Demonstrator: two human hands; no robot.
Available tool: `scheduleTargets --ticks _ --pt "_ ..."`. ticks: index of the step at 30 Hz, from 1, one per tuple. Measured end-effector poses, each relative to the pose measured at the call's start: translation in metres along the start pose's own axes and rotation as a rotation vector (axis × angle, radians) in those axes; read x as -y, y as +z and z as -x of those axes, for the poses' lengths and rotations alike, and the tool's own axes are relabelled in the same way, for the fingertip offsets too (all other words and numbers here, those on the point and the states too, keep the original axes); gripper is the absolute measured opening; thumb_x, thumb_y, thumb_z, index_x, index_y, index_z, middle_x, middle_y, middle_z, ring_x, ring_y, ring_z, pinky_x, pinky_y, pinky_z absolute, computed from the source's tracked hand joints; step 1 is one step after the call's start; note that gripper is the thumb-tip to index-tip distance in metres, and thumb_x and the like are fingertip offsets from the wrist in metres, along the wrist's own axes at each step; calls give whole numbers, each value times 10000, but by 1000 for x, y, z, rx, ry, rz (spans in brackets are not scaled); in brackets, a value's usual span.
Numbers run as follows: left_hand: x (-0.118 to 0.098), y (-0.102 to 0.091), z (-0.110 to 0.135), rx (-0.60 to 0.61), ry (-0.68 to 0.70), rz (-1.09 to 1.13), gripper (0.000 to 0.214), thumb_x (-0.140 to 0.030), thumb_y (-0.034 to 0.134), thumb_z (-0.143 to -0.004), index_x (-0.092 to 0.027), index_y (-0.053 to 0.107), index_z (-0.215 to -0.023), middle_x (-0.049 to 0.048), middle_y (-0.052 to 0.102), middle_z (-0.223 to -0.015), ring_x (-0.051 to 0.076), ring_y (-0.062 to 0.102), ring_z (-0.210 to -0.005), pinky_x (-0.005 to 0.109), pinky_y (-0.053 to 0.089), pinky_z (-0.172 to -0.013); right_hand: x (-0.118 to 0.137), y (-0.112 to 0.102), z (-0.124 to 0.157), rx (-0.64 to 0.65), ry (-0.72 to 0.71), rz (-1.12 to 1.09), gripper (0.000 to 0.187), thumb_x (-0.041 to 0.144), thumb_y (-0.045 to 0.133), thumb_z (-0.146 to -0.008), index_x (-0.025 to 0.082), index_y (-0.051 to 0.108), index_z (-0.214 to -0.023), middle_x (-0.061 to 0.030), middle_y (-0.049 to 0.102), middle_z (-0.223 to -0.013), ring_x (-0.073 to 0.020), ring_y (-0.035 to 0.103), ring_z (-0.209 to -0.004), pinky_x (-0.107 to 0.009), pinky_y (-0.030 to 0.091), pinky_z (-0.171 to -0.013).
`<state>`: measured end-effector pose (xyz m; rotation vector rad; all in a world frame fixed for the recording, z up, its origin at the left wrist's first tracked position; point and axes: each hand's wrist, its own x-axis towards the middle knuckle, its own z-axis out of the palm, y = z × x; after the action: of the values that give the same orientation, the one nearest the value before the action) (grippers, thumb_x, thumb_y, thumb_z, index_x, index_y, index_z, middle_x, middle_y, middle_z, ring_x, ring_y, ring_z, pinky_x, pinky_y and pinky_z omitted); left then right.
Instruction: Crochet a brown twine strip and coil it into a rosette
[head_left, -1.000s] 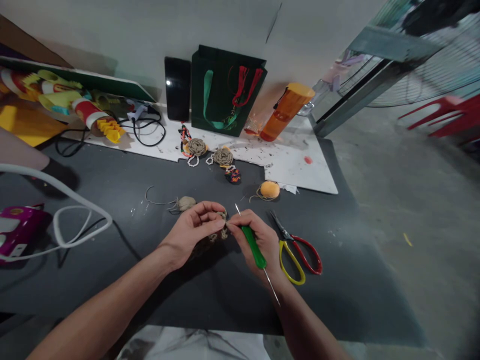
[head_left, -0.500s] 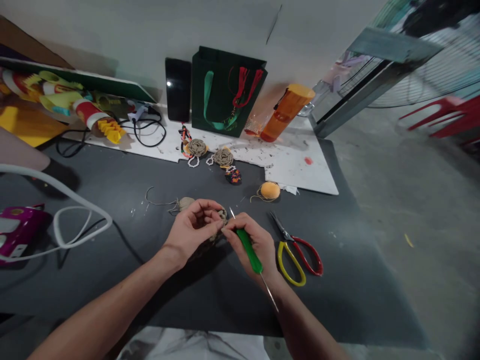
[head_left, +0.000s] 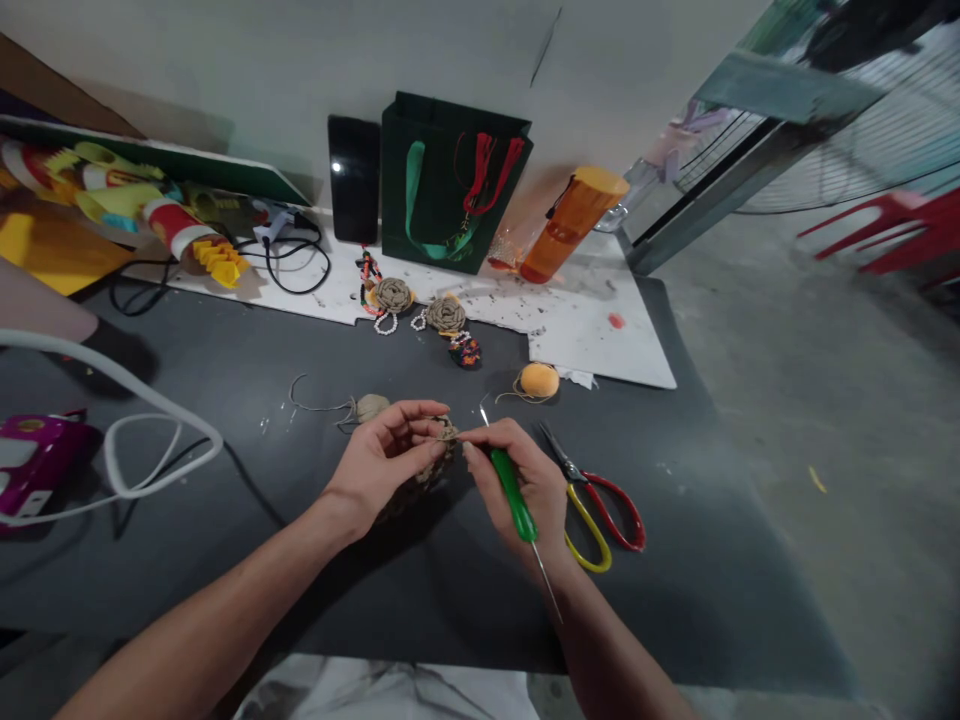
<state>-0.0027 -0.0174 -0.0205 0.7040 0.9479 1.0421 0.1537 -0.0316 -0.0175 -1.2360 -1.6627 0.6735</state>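
Note:
My left hand (head_left: pixel 394 450) is closed on a brown crocheted piece (head_left: pixel 441 462), pinching its upper edge between thumb and fingers; the palm hides part of it. In my right hand (head_left: pixel 529 480) lies a crochet hook (head_left: pixel 514 495) with a green handle, its metal tip pointing up and away. The right thumb and forefinger also pinch toward a short strand of yarn at the piece's edge. Behind the left hand sits a ball of beige yarn (head_left: pixel 372 407), a loose tail trailing left. Scissors (head_left: pixel 592 510) with one red and one yellow handle lie just right of my right hand.
A yellow-orange ball of yarn (head_left: pixel 539 380) and two crocheted rosettes with beads (head_left: pixel 447 314) lie farther back. Along the wall stand a phone (head_left: pixel 355 180), a dark green gift bag (head_left: pixel 442 190) and an orange bottle (head_left: pixel 574 225). A purple device (head_left: pixel 45 465) with a white cable is at left.
My right hand has moved a little to the right, away from my left, carrying the hook with it. A strand now shows between the hands. The left hand stays almost in place.

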Motion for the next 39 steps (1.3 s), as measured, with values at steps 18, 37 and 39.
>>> scheduleTargets --ticks 18,37,39 --pt "-1 5 2 26 -111 -26 251 -296 825 -621 -162 704 -795 11 679 -753 119 584 -684 263 457 -700 3 1 -3 69 315 -152 216 380 567 -844 194 552 -734 40 476 -592 -95 414 -512 -216 353 -487" --pt "6 9 3 -11 12 -40 265 -327 828 -622 -157 679 -760 -5 638 -700 100 556 -667 227 448 -659 5 1 -3 59 387 -207 242 403 602 -826 184 559 -733 38 483 -602 -96 424 -542 -215 361 -511" --pt "6 9 3 -41 -1 -44 269 -348 837 -604 -155 690 -721 -8 643 -666 91 546 -632 214 436 -622 5 1 -3 74 379 -215 238 400 602 -829 185 557 -737 36 484 -608 -99 427 -550 -219 361 -517"
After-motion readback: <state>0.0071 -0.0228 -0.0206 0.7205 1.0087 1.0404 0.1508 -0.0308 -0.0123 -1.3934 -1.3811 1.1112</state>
